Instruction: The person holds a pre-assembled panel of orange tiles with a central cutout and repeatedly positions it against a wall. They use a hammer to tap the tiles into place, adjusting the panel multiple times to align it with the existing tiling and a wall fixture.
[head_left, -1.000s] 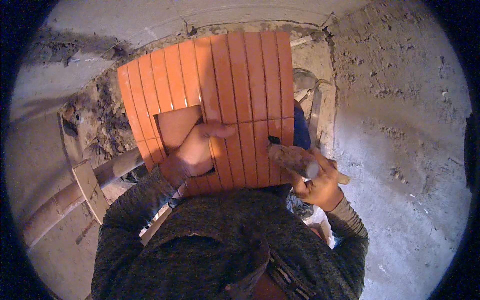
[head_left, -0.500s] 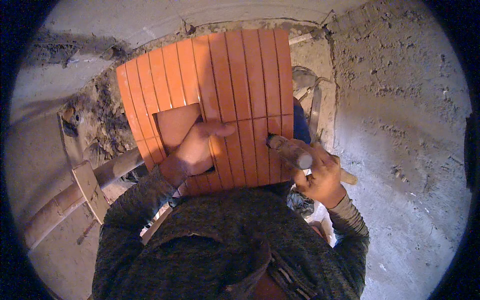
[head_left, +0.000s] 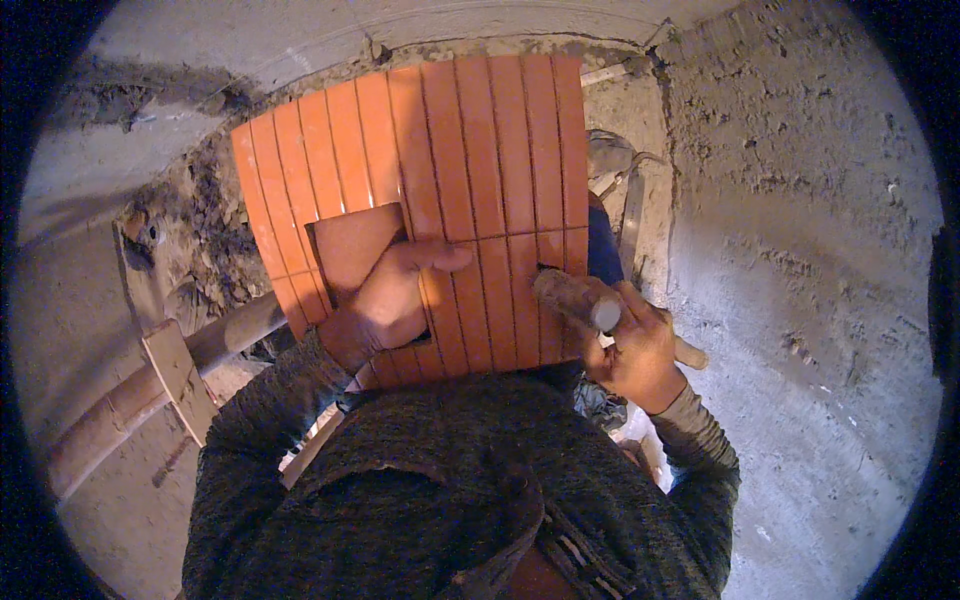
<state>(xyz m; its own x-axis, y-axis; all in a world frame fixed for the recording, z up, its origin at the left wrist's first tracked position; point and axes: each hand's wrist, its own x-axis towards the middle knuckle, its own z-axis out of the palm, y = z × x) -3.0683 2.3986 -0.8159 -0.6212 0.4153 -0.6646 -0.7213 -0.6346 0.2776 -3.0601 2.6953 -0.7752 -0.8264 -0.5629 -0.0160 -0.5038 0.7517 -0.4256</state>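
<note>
Against the chest: ribbed orange block (head_left: 470, 190), square cutout | left hand (head_left: 385, 300) gripping it | right hand (head_left: 640, 345) clenching hammer (head_left: 580, 300)

Grooved orange clay block (head_left: 480, 170), square notch cut, held upright.
</note>
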